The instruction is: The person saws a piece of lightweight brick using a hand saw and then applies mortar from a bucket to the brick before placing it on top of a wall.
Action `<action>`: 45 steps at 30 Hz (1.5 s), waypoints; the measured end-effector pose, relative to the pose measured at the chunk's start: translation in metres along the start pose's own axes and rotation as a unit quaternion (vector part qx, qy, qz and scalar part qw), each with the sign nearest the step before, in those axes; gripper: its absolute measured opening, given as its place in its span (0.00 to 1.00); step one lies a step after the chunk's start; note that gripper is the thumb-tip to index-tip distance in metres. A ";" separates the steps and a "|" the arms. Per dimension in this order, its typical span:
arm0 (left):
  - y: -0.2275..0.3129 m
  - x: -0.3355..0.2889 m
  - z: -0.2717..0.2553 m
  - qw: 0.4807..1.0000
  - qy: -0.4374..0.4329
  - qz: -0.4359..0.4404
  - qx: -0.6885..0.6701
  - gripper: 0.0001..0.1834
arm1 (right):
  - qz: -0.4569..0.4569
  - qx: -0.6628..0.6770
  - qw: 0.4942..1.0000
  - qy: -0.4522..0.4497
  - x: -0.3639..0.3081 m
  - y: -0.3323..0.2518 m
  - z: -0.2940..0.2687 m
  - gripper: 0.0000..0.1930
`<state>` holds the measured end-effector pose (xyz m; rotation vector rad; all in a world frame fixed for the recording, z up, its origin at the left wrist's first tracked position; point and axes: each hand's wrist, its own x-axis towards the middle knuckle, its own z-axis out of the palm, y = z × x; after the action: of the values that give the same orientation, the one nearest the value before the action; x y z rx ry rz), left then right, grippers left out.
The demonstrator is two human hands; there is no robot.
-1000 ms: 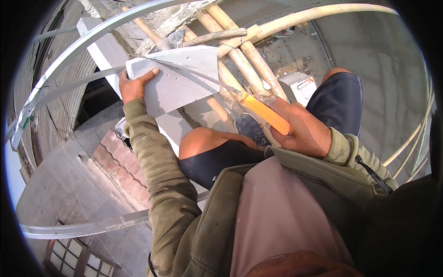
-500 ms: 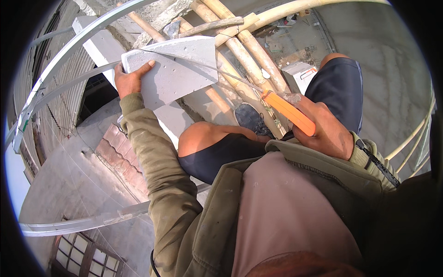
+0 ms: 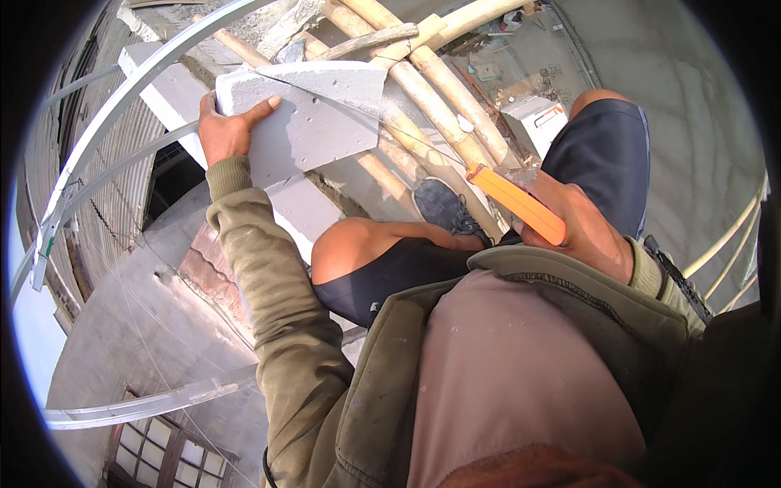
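Orange-handled tool [image 3: 521,203] drawn back across the white block [image 3: 317,126] beside bamboo poles [image 3: 429,106].
Right hand [image 3: 584,218], clamped on the tool, sits farther right than a second ago; left hand [image 3: 226,132] still grips the block's left end.

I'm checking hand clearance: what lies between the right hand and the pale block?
In the head view, the orange handle and thin blade bridge the stretch from right hand to pale block; bamboo poles show behind it.
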<state>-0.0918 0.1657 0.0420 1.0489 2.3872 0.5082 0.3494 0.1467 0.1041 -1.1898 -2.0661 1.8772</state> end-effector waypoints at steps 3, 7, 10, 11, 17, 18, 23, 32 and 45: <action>-0.002 -0.004 0.008 0.998 0.019 0.048 0.041 0.53 | -0.003 -0.029 1.000 -0.001 0.071 -0.006 0.021 0.15; -0.008 -0.007 0.008 0.999 0.039 -0.008 0.010 0.49 | -0.030 -0.043 0.999 -0.002 0.088 0.021 0.037 0.12; -0.035 -0.004 -0.011 0.998 0.052 -0.038 -0.027 0.47 | 0.039 0.009 0.997 -0.060 0.018 0.003 0.004 0.13; -0.039 -0.005 -0.014 0.998 0.049 -0.031 -0.036 0.47 | 0.070 0.026 0.995 -0.067 -0.001 0.001 -0.005 0.14; -0.027 -0.011 0.000 0.998 0.035 0.044 0.008 0.55 | -0.033 -0.075 0.996 -0.036 0.106 -0.001 0.048 0.15; -0.030 -0.007 -0.003 0.999 0.034 0.029 -0.008 0.55 | -0.024 -0.075 0.996 -0.042 0.107 0.002 0.048 0.14; -0.041 -0.009 -0.016 0.998 0.034 -0.031 -0.030 0.51 | 0.036 -0.017 0.996 -0.079 0.032 0.017 0.023 0.15; -0.037 -0.007 -0.004 0.998 0.046 -0.018 -0.032 0.47 | -0.003 -0.118 0.991 -0.059 0.112 0.018 0.046 0.24; -0.055 -0.006 -0.004 0.996 0.054 0.008 -0.069 0.49 | -0.020 -0.103 0.994 -0.024 0.110 0.022 0.057 0.16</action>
<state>-0.1222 0.1255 0.0188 1.0024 2.3999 0.7415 0.2525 0.1657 0.0260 -1.1432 -2.3405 1.7254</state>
